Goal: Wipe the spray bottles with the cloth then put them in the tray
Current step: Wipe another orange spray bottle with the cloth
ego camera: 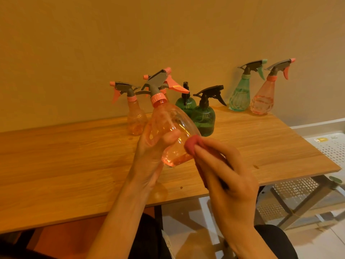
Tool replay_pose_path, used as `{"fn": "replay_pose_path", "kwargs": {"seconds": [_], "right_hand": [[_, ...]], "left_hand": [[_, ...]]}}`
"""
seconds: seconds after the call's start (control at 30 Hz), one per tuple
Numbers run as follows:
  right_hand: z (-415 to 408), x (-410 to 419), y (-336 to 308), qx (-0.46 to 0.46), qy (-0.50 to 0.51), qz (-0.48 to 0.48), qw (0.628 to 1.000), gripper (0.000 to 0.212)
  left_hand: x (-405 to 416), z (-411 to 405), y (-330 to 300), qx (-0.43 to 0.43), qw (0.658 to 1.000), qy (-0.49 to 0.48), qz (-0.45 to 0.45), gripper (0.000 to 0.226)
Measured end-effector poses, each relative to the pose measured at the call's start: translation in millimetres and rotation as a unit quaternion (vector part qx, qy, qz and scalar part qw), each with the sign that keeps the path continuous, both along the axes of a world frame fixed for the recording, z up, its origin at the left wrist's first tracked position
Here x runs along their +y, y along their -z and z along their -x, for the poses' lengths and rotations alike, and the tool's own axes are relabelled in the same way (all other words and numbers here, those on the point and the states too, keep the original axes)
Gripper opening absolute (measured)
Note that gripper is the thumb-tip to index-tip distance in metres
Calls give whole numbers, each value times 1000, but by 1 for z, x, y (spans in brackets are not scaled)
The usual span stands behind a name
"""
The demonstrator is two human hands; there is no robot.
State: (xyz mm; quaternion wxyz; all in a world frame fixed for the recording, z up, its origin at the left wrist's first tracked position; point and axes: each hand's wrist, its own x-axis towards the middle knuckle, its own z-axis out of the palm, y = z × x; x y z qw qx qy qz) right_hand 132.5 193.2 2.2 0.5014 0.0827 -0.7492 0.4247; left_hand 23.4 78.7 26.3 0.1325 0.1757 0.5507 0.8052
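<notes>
My left hand (149, 152) grips a clear pink spray bottle (168, 120) by its lower body, tilted above the wooden table (74, 165). Its pink trigger points right. My right hand (224, 174) pinches a small dark red cloth (192, 144) and presses it against the bottle's right side. Several other spray bottles stand along the wall: a pink one (135, 116) at the left, two dark green ones (204, 118) in the middle, a teal one (240, 94) and a pink one (262, 98) at the right. A white perforated tray (332, 146) lies beyond the table's right edge.
Another pink-capped bottle stands partly hidden behind the held one. Under the table's right end a metal frame (291, 202) and more white perforated plastic show. The wall runs close behind the bottles. My dark-clothed knees are at the bottom.
</notes>
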Motion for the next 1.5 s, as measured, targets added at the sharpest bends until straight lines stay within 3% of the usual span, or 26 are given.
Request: {"fn": "replay_pose_path", "kwargs": {"seconds": [0.17,0.23,0.33,0.4,0.5,0.57,0.67,0.9,1.03,1.13,1.3,1.5], "right_hand": [[1,10,-7,-83,-97,259,958,24],[0,10,-10,-74,-84,217,970,22],[1,3,-7,-17,-15,26,999,28],[1,3,-4,-5,1,-11,1000,29],[-1,6,-9,-51,-53,151,986,23],[-2,7,-13,-99,-118,305,940,24],[-2,9,-14,-127,-123,372,911,25],[-3,7,-17,-90,-89,345,930,24],[1,11,-13,-72,-76,326,939,25],[3,13,-11,-62,-70,295,951,27],[4,11,-3,-47,-41,201,978,23],[6,9,0,0,23,23,999,30]], "left_hand": [[-4,3,2,24,999,-24,14,117],[-3,1,-1,24,999,-28,13,119],[-1,1,0,25,999,-34,12,119],[-2,2,1,30,999,-36,15,119],[-3,1,0,29,999,-30,14,122],[-3,-1,0,32,999,-31,18,125],[0,-4,1,29,999,-30,22,122],[-1,-7,3,59,996,-17,65,90],[-2,-12,1,68,993,-44,87,94],[-1,-16,4,53,994,-45,82,76],[5,-18,7,65,991,-48,109,123],[5,-14,8,54,993,-40,93,129]]}}
